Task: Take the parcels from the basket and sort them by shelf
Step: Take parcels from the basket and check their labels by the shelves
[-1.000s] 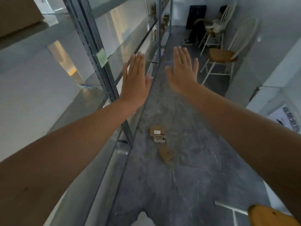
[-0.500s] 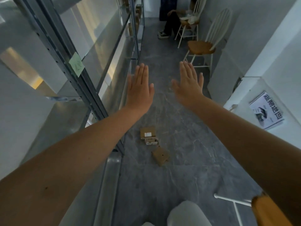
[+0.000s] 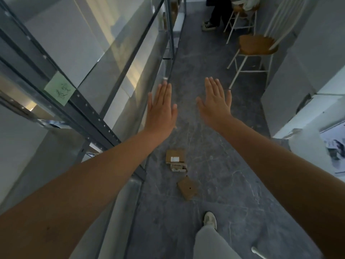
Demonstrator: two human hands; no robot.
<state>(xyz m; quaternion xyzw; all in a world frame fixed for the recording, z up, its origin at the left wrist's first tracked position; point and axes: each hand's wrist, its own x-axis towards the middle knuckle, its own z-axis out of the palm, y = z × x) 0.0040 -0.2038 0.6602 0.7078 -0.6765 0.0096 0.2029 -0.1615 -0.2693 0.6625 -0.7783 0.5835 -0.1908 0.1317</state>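
Observation:
Both arms stretch out in front of me over the aisle. My left hand (image 3: pixel 161 107) and my right hand (image 3: pixel 215 103) are flat with straight fingers, backs toward me, and hold nothing. On the grey floor below them lies a small pile of brown cardboard parcels (image 3: pixel 176 159), one with a white label. A separate flat brown parcel (image 3: pixel 187 190) lies a little nearer to me. The metal shelving (image 3: pixel 89 113) runs along my left side. No basket is in view.
A green sticky note (image 3: pixel 60 89) is stuck on a shelf upright. A white chair with a wooden seat (image 3: pixel 255 46) stands at the right of the aisle. A seated person's legs (image 3: pixel 214 17) show further back. My foot (image 3: pixel 210 220) is on the floor.
The view has tilted downward, so the shelves and chairs slid up in the frame. Both hands stay flat and empty. My leg and shoe have come into view at the bottom.

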